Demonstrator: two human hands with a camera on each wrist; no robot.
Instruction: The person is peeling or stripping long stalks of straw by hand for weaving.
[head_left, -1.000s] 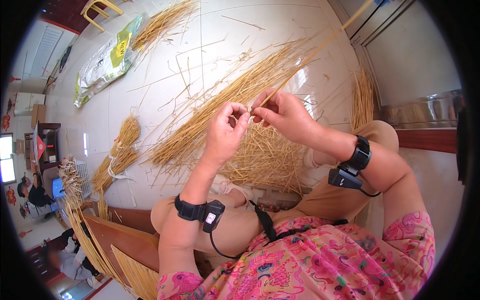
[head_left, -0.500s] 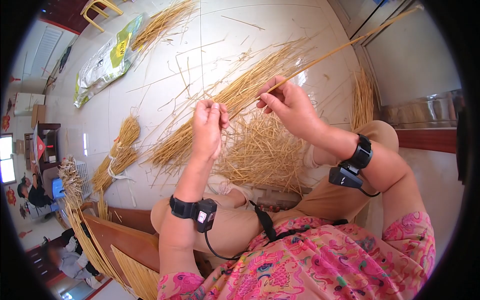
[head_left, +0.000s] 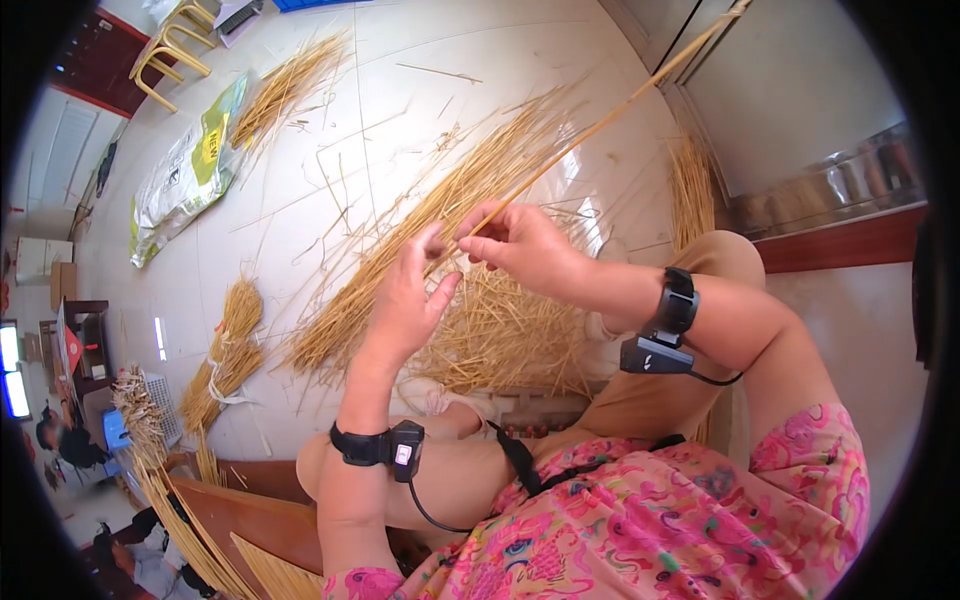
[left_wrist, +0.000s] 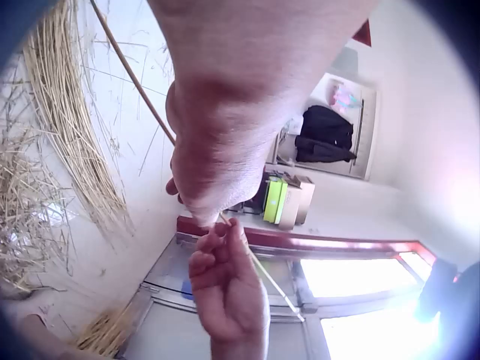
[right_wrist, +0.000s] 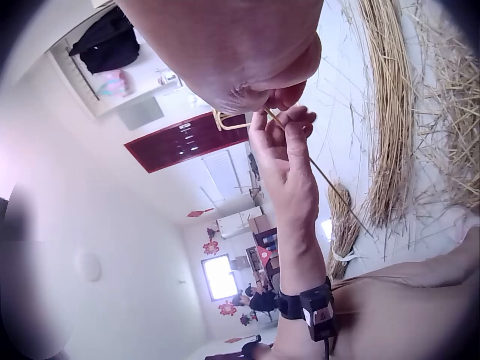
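My right hand point(head_left: 525, 245) pinches a long straw stalk point(head_left: 610, 118) between thumb and fingers, and one length of it slants up toward the glass door at the far right. Close to those fingertips is my left hand point(head_left: 400, 305), its thumb spread apart from its fingers, which are slightly blurred. In the right wrist view, the stalk point(right_wrist: 334, 187) runs past the left hand's fingers and out beyond its palm. Under both hands, a long spread of straw point(head_left: 470, 185) lies on the tiled floor. Shorter loose straw point(head_left: 510, 325) is heaped nearer my feet.
To the left lies a tied straw bundle point(head_left: 225, 350), with a printed plastic bag point(head_left: 185, 185) of straw farther back. More straw point(head_left: 690, 190) stands by the door at right. A brown wooden piece point(head_left: 250, 515) is beside my leg. Other people sit at far left.
The left hand left the right fingertips, moved left with curled fingers, then came back beside them with thumb and fingers parted. The stalk stayed in the right hand. The head view has shifted.
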